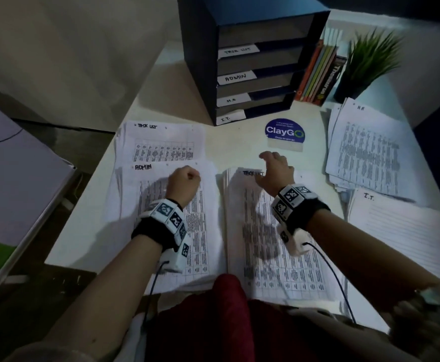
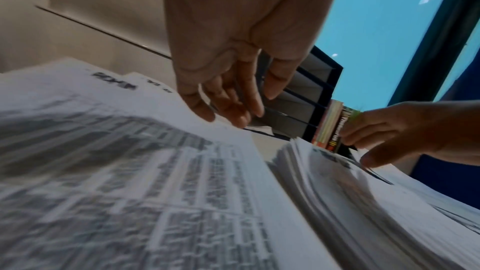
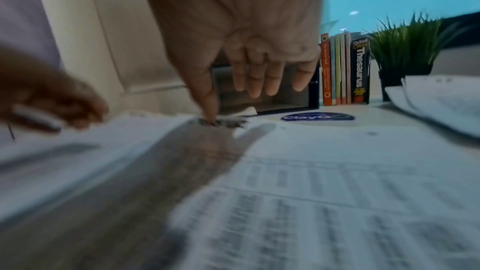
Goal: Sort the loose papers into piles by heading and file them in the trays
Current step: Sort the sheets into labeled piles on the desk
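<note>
A thick stack (image 1: 271, 259) of printed sheets lies in front of me, its top sheet headed TASK LIST. My right hand (image 1: 271, 165) reaches over its far edge; the thumb (image 3: 209, 110) presses on the heading and the fingers stay straight. To the left lies the ADMIN pile (image 1: 145, 184). My left hand (image 1: 187, 178) rests on its top edge with fingers loosely curled (image 2: 228, 114), holding nothing. Other piles: TASK LIST (image 1: 161, 142) behind it, H.R (image 1: 365, 147) far right, I.T. (image 1: 401, 226) near right. The dark tray rack (image 1: 252, 64) stands at the back, labelled TASK LIST, ADMIN, H.R, I.T.
A row of books (image 1: 318, 74) and a potted plant (image 1: 370, 58) stand right of the rack. A blue ClayGO sign (image 1: 284, 134) sits before it. A white box (image 1: 17, 192) lies off the table's left edge.
</note>
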